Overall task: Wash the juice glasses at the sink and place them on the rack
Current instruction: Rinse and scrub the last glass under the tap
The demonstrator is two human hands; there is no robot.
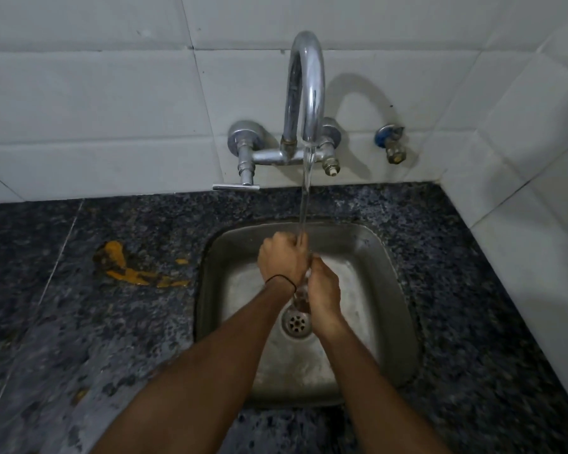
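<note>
Both hands are together over the steel sink (394, 290), under the running water (305, 198) from the chrome tap (305, 86). A clear juice glass (300, 298) is between them, mostly hidden; only a bit of its transparent body shows above the drain (296, 323). My left hand (281, 260) is closed around the glass's far end, where the stream lands. My right hand (323, 294) wraps the nearer part from the right. No rack is in view.
Dark speckled granite counter (79, 322) surrounds the sink, with a yellow-orange stain (125, 263) to the left. White tiled walls stand behind and to the right. A tap handle (236, 186) juts out at the left, and a brass valve (392, 145) sits on the wall at the right.
</note>
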